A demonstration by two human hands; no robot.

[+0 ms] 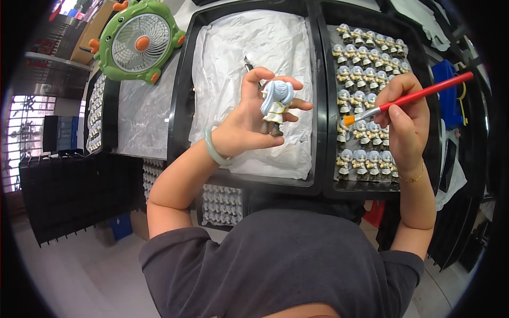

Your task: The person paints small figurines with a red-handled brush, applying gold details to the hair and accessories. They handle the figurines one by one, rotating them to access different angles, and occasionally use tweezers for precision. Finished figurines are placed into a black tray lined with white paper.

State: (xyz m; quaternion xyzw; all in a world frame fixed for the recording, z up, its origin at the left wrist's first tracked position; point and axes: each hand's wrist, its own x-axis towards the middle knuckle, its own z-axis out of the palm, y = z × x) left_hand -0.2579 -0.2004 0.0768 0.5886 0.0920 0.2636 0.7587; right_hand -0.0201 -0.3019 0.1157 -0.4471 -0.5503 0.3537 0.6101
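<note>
Figurine (pixel 277 100) over paper-lined tray (pixel 265 183), left hand (pixel 245 119) gripping it between thumb and fingers, right hand (pixel 407 117) pinching red brush (pixel 424 94), bristles (pixel 349 120) off it; seemingly mid-work, whether figurine rows (pixel 362 74) at right are done unclear.

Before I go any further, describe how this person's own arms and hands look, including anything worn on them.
Both arms wear short, dark grey fabric sleeves, with the forearms bare below. The left hand is ungloved, with a smooth, pale green, rounded bangle at its wrist. The right hand is ungloved too, with a thin, gold-coloured bracelet at its wrist.
</note>
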